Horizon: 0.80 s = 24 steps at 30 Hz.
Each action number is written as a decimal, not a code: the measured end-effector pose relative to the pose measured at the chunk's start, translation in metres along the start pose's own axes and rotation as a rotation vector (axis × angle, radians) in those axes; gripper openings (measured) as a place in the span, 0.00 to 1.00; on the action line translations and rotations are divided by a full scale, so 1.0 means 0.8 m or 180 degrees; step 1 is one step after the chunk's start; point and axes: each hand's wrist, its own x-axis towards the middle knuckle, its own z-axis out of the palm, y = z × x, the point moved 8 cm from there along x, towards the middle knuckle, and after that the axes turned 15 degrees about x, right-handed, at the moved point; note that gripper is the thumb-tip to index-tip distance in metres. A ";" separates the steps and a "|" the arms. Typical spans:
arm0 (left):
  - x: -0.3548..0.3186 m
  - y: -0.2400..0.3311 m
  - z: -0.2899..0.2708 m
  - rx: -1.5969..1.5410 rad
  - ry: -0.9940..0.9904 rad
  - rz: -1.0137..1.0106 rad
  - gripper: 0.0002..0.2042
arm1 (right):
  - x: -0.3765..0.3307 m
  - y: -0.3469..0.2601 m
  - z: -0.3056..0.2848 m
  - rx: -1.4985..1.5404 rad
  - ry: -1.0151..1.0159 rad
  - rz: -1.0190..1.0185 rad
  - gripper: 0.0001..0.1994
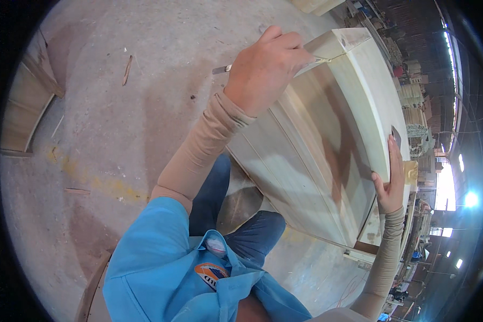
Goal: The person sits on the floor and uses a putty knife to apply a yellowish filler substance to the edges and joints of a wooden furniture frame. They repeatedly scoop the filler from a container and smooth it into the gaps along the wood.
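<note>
Left hand (268, 70): closed round thin tool (221, 69), held by wooden cabinet's (300, 172) upper corner | right hand (390, 185): laid on curved right edge, grip cannot be told | cabinet: set on floor (161, 32)

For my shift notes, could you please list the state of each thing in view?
Slim tool: held, partly hidden
Left hand: closed around slim tool
Right hand: touching wooden piece, grip unclear
Wooden piece: unpainted, hollow side showing
Brown sliver: lying loose
Bright light: lit
</note>
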 end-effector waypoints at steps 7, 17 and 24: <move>-0.004 -0.010 -0.004 -0.0305 0.0130 -0.0029 0.10 | 0.000 -0.002 0.000 -0.0007 0.0004 -0.0051 0.41; 0.008 -0.023 0.031 -0.1505 0.0073 -0.0522 0.11 | -0.001 -0.005 0.000 -0.0040 -0.0022 -0.0059 0.40; 0.004 -0.020 0.066 -0.2238 -0.0180 -0.0465 0.11 | -0.001 -0.005 -0.001 -0.0036 -0.0020 -0.0043 0.40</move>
